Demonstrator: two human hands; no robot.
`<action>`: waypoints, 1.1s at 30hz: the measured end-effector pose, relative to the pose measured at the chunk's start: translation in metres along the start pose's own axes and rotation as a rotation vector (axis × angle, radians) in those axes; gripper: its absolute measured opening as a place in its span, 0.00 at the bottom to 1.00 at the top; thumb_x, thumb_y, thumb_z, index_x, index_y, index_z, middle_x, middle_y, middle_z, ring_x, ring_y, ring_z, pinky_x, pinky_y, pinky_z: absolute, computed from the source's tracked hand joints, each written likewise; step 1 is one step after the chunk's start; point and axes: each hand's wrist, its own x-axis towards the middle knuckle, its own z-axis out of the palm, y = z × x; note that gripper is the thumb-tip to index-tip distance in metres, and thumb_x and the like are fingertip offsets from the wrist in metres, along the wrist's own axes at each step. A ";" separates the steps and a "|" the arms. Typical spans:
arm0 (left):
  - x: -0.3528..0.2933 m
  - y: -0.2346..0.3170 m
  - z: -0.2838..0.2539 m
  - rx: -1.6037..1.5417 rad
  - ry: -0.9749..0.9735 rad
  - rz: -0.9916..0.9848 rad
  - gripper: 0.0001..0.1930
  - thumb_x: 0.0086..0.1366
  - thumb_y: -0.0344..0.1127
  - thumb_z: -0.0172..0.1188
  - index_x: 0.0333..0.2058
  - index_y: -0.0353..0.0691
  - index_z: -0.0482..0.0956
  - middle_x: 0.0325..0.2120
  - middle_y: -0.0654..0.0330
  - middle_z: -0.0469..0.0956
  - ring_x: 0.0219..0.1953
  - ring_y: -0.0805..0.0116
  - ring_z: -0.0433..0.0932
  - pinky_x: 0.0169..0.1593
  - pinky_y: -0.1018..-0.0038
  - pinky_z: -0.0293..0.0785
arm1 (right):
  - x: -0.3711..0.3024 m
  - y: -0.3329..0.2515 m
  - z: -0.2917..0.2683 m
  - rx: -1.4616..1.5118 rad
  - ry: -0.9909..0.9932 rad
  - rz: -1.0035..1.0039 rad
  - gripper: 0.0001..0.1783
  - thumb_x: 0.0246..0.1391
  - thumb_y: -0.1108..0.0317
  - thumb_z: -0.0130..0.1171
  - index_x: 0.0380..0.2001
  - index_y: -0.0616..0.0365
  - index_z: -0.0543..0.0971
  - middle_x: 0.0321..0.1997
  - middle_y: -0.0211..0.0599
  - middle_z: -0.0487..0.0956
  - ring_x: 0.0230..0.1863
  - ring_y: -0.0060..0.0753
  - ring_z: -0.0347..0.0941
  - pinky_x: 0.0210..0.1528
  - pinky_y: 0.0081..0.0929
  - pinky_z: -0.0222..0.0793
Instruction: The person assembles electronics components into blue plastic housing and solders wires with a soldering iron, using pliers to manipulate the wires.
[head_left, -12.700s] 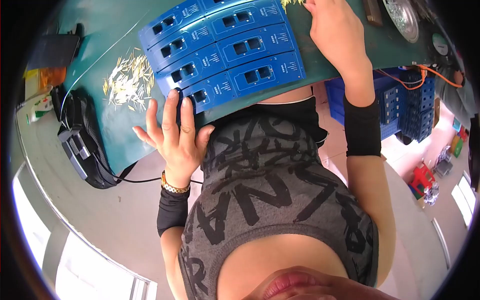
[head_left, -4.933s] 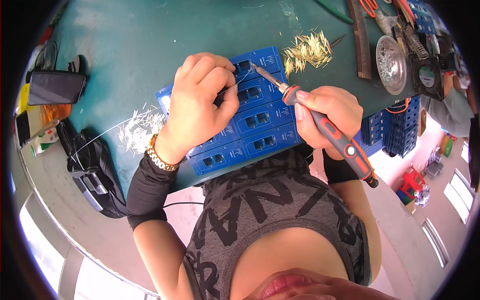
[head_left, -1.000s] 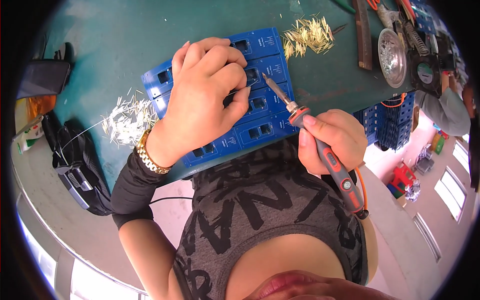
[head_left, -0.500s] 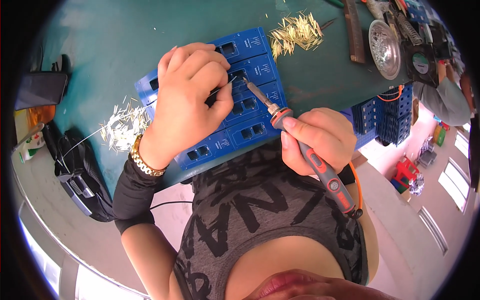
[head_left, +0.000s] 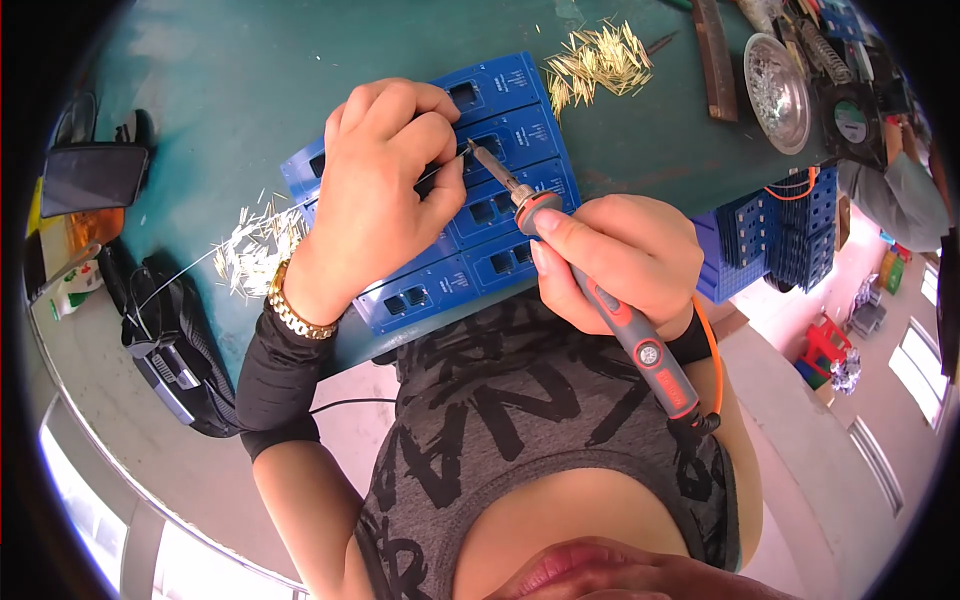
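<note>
A panel of blue circuit boards [head_left: 428, 312] with square dark cut-outs lies on the green table in front of me. My left hand [head_left: 385, 190] rests over its left part, thumb and fingers pinched on a thin solder wire [head_left: 432, 172]. The wire's end reaches a cut-out in the panel's upper middle. In my right hand [head_left: 630, 255] is a grey and red soldering iron [head_left: 625, 325], held like a pen. Its tip points up and left and meets the wire's end at that cut-out's edge; whether it touches the board is too small to tell.
Gold pins lie in one pile [head_left: 600, 65] beyond the panel and another pile [head_left: 258, 245] by my left wrist. A clear dish [head_left: 777, 95] and a dark bar [head_left: 714, 60] stand far right. At left are a phone [head_left: 95, 178] and a black bag [head_left: 165, 350]. Stacked blue boards [head_left: 770, 235] sit at right.
The soldering iron and my right hand have shifted a little left and up, the tip moving to the cut-out's left edge. My left hand stays pinched on the wire.
</note>
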 end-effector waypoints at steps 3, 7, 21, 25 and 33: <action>0.000 -0.001 0.000 -0.002 0.000 -0.014 0.09 0.46 0.23 0.65 0.25 0.42 0.74 0.39 0.62 0.76 0.45 0.57 0.72 0.50 0.63 0.66 | 0.000 -0.001 -0.003 -0.004 -0.061 -0.012 0.19 0.35 0.81 0.66 0.37 0.63 0.81 0.21 0.34 0.76 0.15 0.31 0.70 0.16 0.24 0.63; 0.000 -0.003 0.000 -0.024 0.005 -0.018 0.10 0.45 0.23 0.65 0.24 0.42 0.73 0.39 0.63 0.76 0.45 0.57 0.72 0.50 0.64 0.66 | -0.001 0.000 -0.002 -0.017 -0.037 -0.019 0.18 0.35 0.80 0.66 0.36 0.63 0.81 0.21 0.35 0.77 0.16 0.33 0.71 0.17 0.25 0.65; -0.001 -0.003 -0.013 -0.052 -0.143 0.013 0.12 0.43 0.22 0.67 0.22 0.39 0.71 0.45 0.57 0.75 0.50 0.54 0.70 0.54 0.64 0.66 | -0.001 -0.007 -0.004 -0.004 -0.059 0.002 0.17 0.34 0.80 0.66 0.34 0.63 0.82 0.20 0.36 0.76 0.15 0.33 0.71 0.16 0.25 0.63; -0.001 -0.005 -0.012 -0.058 -0.116 0.027 0.10 0.45 0.25 0.67 0.23 0.42 0.72 0.43 0.62 0.75 0.49 0.56 0.71 0.53 0.61 0.64 | -0.004 -0.008 -0.002 0.007 -0.092 -0.015 0.17 0.34 0.80 0.66 0.34 0.63 0.81 0.20 0.36 0.76 0.15 0.34 0.71 0.16 0.25 0.64; 0.000 -0.004 -0.026 0.041 0.052 0.121 0.13 0.45 0.30 0.74 0.27 0.40 0.77 0.38 0.59 0.78 0.47 0.53 0.75 0.50 0.62 0.70 | -0.001 -0.007 -0.004 0.051 0.071 0.105 0.21 0.39 0.76 0.72 0.41 0.59 0.81 0.26 0.36 0.79 0.21 0.36 0.75 0.22 0.27 0.70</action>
